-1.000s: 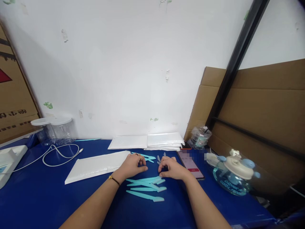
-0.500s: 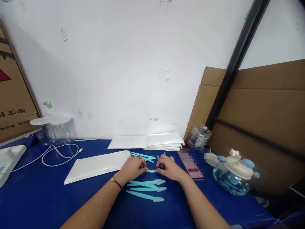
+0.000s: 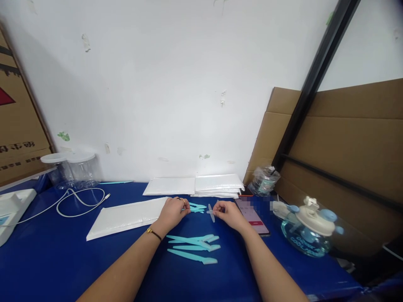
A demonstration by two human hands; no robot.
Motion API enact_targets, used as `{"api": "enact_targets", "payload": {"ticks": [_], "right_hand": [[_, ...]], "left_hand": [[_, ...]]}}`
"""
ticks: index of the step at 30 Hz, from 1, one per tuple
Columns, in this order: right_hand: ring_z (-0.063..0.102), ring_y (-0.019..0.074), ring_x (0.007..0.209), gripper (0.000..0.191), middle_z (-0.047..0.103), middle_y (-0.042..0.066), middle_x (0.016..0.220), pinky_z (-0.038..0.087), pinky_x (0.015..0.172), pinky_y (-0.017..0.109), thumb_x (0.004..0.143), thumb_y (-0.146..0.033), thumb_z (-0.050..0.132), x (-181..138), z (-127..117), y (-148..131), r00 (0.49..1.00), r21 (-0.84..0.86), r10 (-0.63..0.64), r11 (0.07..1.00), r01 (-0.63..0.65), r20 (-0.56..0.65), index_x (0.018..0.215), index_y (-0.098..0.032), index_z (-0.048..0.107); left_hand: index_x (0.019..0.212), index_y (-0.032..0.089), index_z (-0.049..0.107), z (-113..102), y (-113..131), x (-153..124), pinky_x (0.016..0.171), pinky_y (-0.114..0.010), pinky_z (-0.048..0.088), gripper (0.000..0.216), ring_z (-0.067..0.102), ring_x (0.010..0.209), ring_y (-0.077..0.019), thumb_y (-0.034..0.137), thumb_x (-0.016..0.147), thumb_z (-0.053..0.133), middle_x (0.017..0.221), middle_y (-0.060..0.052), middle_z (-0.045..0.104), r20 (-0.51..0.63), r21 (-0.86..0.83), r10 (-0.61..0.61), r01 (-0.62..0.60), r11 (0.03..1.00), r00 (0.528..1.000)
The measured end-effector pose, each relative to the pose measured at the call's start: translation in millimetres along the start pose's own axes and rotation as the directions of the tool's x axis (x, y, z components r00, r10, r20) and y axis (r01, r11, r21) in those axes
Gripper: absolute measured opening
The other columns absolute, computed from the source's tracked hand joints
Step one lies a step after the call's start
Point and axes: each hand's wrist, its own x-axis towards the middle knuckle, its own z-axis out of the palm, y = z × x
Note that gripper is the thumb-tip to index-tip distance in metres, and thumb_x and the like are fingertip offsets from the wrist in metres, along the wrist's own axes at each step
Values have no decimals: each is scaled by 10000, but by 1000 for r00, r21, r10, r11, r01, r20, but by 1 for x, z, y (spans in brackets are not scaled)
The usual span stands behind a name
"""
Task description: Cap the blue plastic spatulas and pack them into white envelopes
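Note:
My left hand (image 3: 176,211) is closed with fingertips pinched at the left end of an upper group of turquoise eyebrow razors (image 3: 197,206); part of that group is hidden behind the fingers. To its right, my right hand (image 3: 229,214) has thumb and forefinger pinched on a clear plastic blade cover (image 3: 210,212), beside others like it that are partly covered by the hand. Nearer to me, between my forearms, several more turquoise eyebrow razors (image 3: 192,255) lie loosely across one another, blade ends to the right.
A white padded mailer (image 3: 126,218) lies left of my hand, and a stack of mailers (image 3: 218,183) is against the wall. A phone (image 3: 256,220), a water bottle (image 3: 310,230) and a wrapped cup (image 3: 264,181) stand right. Clear jars (image 3: 83,170) and a white cable (image 3: 78,214) are left.
My hands have moved apart and slightly away from me. The razor they held between them has gone leftward to the upper group with my left hand; my right hand is at the clear covers.

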Motion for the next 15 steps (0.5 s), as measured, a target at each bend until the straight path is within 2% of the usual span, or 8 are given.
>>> {"api": "enact_targets", "payload": {"ticks": [2,4,7,9,10,12,15], "right_hand": [[505,129,626,101,605,11,721,364,582,227,742,-262,603,-1,-3,-1,999,-74,-1,997,-2,-42,744,-171,645],[514,140,690,128,594,23,807,376,642,244,738,-307,627,-6,-4,-8,998,-114,-55,992,53,-15,752,-185,663],[523,157,769,215,560,12,842,369,747,280,674,-408,704,-13,-3,-21,967,-95,-141,982,164,214,753,-210,680],[524,163,795,256,538,-10,816,339,824,321,624,-432,743,-16,0,-26,931,-90,-151,977,191,333,740,-215,674],[524,161,795,258,529,-18,807,325,847,338,620,-432,747,-16,1,-27,925,-94,-145,978,189,352,728,-211,667],[519,153,781,233,524,-22,793,330,841,337,659,-412,723,-15,3,-26,937,-87,-133,982,169,322,714,-198,650],[502,133,703,193,537,-13,756,378,695,262,716,-371,673,-11,5,-20,969,-17,-118,992,125,218,727,-183,630]], "left_hand": [[871,230,610,1,-4,1,774,-312,340,148,548,874,-191,342,783,571,843,-2,642,-36,0,-30,30,1000,999],[946,235,596,1,-4,-1,803,-315,342,214,537,924,-197,343,761,593,914,-11,637,-81,-23,-35,33,999,996],[910,225,608,-1,1,-6,760,-281,362,208,549,877,-180,371,765,577,893,-12,637,-64,-108,10,-17,994,998],[838,221,625,-3,5,-11,672,-242,367,213,558,767,-149,409,792,535,808,3,639,38,-195,89,-80,978,995],[820,222,632,-3,7,-13,631,-229,359,243,554,717,-136,433,805,513,768,11,637,94,-231,132,-108,967,987],[816,226,646,-4,10,-16,583,-217,337,289,539,650,-121,468,817,487,708,22,633,179,-265,203,-152,952,963],[803,226,652,-3,13,-16,570,-219,317,261,524,619,-112,430,824,492,682,31,634,212,-240,242,-190,952,947]]}}
